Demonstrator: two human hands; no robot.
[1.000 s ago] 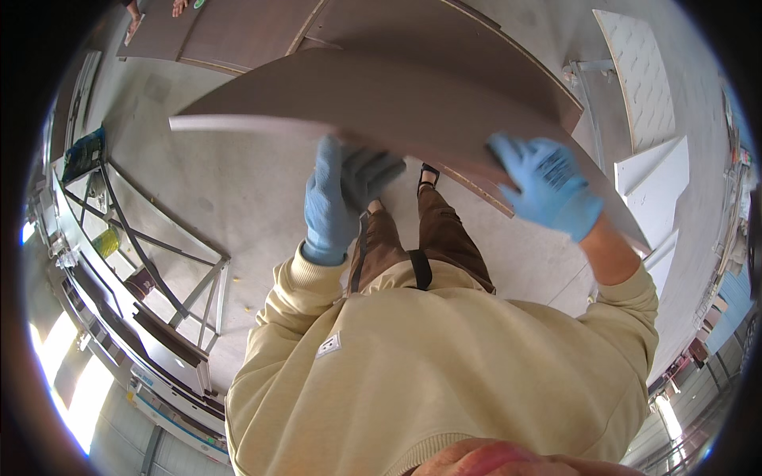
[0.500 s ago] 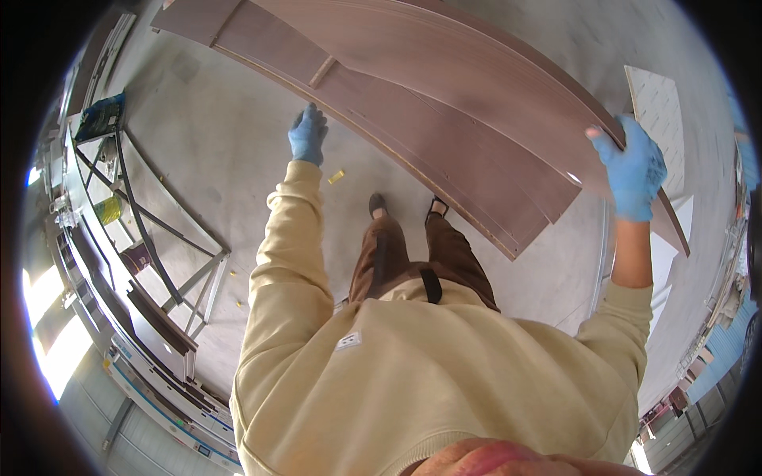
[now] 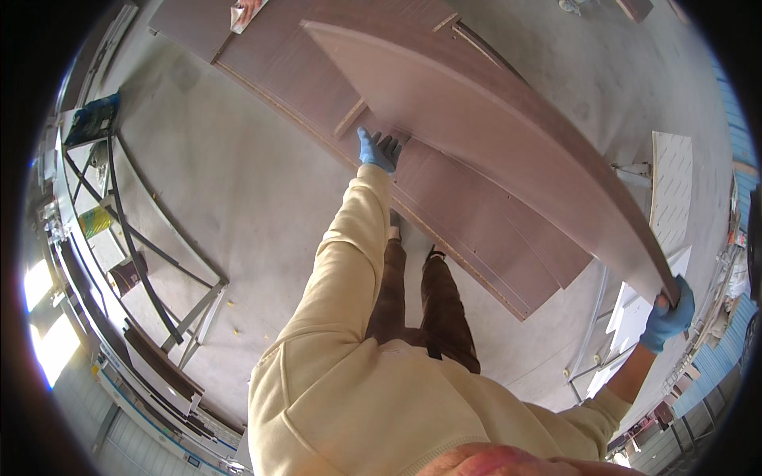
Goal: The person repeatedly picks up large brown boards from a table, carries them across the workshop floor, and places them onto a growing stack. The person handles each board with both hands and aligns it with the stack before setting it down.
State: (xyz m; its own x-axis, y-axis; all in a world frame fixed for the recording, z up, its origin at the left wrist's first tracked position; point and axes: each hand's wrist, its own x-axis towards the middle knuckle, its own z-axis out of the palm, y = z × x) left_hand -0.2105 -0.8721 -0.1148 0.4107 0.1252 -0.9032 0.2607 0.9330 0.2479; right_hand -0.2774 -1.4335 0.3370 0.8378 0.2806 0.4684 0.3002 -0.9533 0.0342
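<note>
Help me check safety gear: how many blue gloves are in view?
2: one on the left hand, one on the right hand, gripping the raised board. Others may be hidden.

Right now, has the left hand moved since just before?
Yes, forward and right. Before, the left hand showed over the floor; now it shows over the flat brown board, just right of the short strip.

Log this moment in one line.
Left hand: open, near tilted brown panel | right hand: gripping its right end | below: brown boards
</note>
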